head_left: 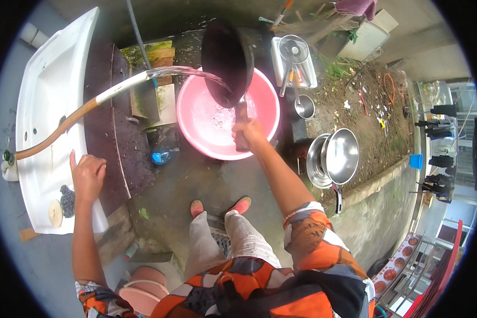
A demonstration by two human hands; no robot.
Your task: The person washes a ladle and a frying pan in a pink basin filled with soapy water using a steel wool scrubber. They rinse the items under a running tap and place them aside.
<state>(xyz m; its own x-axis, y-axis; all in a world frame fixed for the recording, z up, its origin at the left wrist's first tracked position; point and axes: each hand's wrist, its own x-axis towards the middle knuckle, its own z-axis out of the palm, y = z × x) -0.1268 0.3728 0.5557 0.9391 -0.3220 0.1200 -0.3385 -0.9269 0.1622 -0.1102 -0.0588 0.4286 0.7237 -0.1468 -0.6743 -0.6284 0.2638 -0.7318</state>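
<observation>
My right hand [247, 133] is closed round the brown handle of a dark wok [225, 66]. The wok is tilted up over a pink basin [188, 135], and water from a hose [123, 86] strikes its inside. Some bubbly water lies in the basin. My left hand [88, 175] is at the right edge of a white sink [42, 159], one finger stretched out and others bent, with nothing seen in it. Near that hand, a dark scouring pad [67, 201] and a pale round piece [55, 213] lie on the sink.
Steel bowls [340, 156] stand on the right, a pan handle [338, 199] below them. Farther back are a white tray [310, 74] with utensils and a small steel cup [304, 107]. A blue-capped bottle [161, 156] lies left of the basin; pink tubs [146, 289] sit at lower left.
</observation>
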